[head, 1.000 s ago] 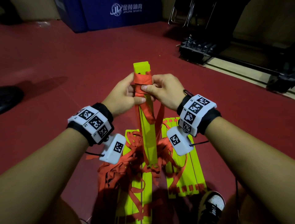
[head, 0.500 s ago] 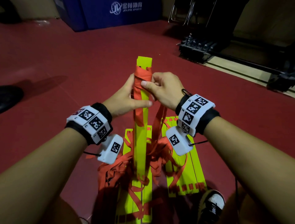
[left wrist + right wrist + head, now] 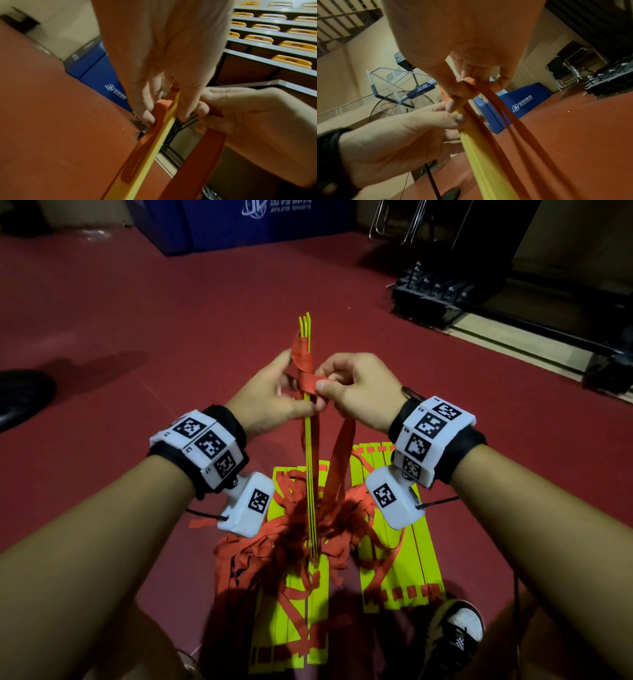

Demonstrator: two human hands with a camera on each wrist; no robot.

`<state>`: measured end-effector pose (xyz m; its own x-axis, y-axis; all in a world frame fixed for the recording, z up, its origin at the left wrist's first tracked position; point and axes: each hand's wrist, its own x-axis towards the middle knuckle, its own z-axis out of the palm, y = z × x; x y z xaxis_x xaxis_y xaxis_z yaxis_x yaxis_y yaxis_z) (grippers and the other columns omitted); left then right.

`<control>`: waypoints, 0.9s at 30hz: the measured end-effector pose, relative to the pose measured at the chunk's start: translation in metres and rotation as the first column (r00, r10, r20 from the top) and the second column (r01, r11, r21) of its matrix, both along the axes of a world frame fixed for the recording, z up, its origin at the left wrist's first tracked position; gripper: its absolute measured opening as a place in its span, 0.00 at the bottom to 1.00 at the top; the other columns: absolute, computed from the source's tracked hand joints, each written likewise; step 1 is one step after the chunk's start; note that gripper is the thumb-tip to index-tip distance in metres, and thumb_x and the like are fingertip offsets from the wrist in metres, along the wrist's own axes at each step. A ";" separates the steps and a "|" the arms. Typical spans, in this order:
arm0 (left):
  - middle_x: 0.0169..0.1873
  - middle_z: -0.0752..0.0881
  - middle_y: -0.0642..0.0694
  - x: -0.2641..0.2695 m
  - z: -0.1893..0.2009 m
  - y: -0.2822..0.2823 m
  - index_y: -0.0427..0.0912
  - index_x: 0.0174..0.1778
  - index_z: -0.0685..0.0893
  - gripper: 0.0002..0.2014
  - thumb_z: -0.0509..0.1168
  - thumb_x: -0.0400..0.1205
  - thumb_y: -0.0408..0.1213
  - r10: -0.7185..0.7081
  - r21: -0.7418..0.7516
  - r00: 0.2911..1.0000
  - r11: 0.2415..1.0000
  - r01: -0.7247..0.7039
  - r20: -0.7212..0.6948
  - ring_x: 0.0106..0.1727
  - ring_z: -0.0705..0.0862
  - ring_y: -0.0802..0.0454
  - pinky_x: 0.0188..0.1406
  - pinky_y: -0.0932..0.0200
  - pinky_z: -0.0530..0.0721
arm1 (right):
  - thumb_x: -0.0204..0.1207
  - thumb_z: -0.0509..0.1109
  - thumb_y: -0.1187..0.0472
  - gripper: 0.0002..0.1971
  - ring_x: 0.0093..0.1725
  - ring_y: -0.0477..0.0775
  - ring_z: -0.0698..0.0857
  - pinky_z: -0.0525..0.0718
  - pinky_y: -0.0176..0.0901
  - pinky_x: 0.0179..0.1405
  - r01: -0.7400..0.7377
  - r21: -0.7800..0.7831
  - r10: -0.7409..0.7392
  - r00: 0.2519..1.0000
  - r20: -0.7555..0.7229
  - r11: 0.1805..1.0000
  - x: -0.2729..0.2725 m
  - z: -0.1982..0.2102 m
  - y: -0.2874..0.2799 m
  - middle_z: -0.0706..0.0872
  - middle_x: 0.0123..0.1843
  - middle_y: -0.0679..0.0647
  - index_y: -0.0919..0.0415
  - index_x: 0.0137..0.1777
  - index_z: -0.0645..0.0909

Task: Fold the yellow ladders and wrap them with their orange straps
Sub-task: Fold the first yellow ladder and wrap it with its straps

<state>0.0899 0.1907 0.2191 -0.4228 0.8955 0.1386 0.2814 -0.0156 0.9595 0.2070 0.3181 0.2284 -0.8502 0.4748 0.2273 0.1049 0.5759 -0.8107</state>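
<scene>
Red sports floor (image 3: 171, 320) spreads under everything, a blue padded mat (image 3: 260, 224) at its far edge. Only the left wrist view catches tiered yellow seats (image 3: 274, 39); only the right wrist view shows a basketball hoop (image 3: 388, 106). Flat yellow ladder stacks (image 3: 407, 556) lie below, heaped with loose orange straps (image 3: 294, 525). Between both hands, a folded ladder bundle (image 3: 307, 440) stands edge-on. The left hand (image 3: 270, 395) clamps it, fingers and thumb on opposite faces. The right hand (image 3: 359, 392) pinches an orange strap (image 3: 310, 380) wrapped across it.
</scene>
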 end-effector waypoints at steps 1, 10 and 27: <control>0.48 0.86 0.44 0.000 0.001 0.000 0.39 0.73 0.73 0.30 0.73 0.78 0.17 0.002 -0.007 0.999 1.000 -0.002 0.032 0.37 0.87 0.65 0.41 0.67 0.87 | 0.77 0.70 0.62 0.04 0.22 0.47 0.77 0.77 0.42 0.28 0.004 -0.008 -0.004 1.000 -0.002 1.000 0.000 -0.001 0.003 0.88 0.28 0.46 0.52 0.44 0.82; 0.42 0.90 0.46 0.007 -0.008 0.004 0.37 0.70 0.72 0.24 0.61 0.82 0.11 -0.068 -0.027 0.996 0.997 0.069 0.051 0.42 0.91 0.59 0.57 0.57 0.88 | 0.79 0.70 0.47 0.13 0.26 0.37 0.79 0.73 0.40 0.36 0.087 0.106 -0.096 0.992 0.078 0.991 -0.001 -0.019 0.009 0.88 0.28 0.48 0.56 0.41 0.85; 0.38 0.92 0.52 0.019 -0.038 -0.030 0.29 0.66 0.75 0.20 0.62 0.81 0.11 0.126 -0.069 0.984 0.991 -0.118 0.126 0.39 0.91 0.61 0.44 0.65 0.87 | 0.77 0.74 0.55 0.11 0.21 0.38 0.78 0.73 0.37 0.29 0.085 -0.005 -0.085 0.995 0.053 0.996 0.010 -0.040 -0.032 0.83 0.25 0.46 0.51 0.43 0.73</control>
